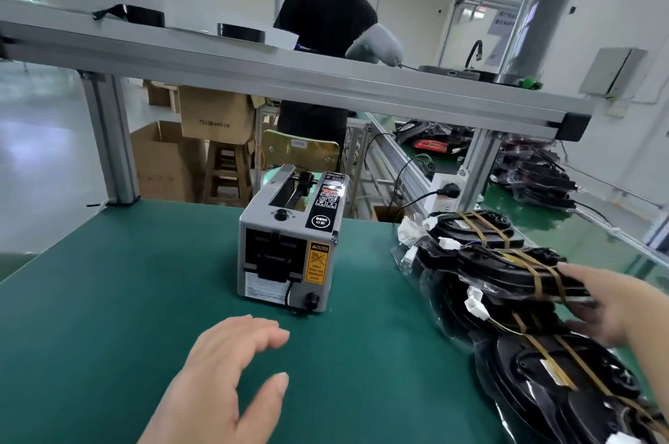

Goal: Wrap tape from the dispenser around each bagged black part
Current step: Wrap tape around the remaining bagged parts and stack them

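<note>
Two hands above the green surface (pixel 108 280): left hand (pixel 231 371) spread, near side of the central tape dispenser (pixel 286 248); right hand (pixel 615 309) pinches the top bagged part (pixel 506 269) of the right pile.

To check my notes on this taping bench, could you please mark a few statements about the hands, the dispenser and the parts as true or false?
1. The left hand holds a strip of tape. False: it is open over the mat and holds nothing.
2. The right hand touches the parts. True.
3. The dispenser stands on the mat, left of the parts. True.
4. None of the parts has tape on it. False: tan bands cross several of them.
</note>
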Demonstrator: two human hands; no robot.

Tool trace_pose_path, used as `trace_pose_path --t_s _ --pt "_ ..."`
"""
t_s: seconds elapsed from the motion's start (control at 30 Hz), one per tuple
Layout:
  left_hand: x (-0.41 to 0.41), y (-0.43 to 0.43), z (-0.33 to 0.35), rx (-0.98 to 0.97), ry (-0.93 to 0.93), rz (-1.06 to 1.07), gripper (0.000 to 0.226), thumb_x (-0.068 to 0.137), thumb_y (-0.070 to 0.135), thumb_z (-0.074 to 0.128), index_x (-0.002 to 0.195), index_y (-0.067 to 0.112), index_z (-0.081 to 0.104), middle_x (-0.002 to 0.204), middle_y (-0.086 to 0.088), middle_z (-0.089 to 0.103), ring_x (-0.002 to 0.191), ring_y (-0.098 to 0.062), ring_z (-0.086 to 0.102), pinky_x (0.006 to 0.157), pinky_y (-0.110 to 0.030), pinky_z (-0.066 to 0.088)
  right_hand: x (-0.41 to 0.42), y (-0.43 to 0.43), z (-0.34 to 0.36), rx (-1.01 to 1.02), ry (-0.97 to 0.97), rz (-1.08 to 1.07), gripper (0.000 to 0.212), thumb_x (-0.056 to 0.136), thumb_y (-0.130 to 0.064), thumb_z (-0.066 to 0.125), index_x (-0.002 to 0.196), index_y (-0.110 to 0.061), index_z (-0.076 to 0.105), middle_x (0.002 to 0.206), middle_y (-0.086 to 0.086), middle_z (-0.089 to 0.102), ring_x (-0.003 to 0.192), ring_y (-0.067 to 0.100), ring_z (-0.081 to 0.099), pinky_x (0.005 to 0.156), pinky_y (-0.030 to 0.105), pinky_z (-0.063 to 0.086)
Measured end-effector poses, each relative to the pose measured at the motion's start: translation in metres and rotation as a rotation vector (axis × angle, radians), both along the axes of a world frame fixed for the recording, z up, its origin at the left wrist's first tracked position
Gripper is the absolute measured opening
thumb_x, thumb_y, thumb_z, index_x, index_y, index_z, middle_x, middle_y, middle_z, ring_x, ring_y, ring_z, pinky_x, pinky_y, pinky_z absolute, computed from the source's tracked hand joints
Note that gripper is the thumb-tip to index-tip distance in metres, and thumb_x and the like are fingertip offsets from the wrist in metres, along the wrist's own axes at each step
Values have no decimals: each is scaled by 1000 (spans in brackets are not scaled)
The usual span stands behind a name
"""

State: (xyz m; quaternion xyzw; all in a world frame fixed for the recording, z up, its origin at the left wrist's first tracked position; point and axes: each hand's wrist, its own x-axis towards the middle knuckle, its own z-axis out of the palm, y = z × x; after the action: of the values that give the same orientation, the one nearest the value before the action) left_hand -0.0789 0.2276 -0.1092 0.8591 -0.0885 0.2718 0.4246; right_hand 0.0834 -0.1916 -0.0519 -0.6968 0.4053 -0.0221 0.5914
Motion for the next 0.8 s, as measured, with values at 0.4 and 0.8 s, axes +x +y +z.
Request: trace_pose_path --t_s 0.4,0.8 --pt "-6 18 -5 -110 217 44 40 77 13 73 95 48 64 97 48 57 97 1 62 75 -12 46 -15 25 97 -203 -396 454 62 44 -6 84 102 2 62 78 8 76 67 16 73 53 20 56" --pt "5 -9 56 -117 -119 -316 58 72 47 64 127 52 47 133 17 54 126 -8 50 93 -17 43 -126 161 31 -248 -788 1218 57 56 -2 87 102 -22 59 90 -6 71 82 3 67 73 11 49"
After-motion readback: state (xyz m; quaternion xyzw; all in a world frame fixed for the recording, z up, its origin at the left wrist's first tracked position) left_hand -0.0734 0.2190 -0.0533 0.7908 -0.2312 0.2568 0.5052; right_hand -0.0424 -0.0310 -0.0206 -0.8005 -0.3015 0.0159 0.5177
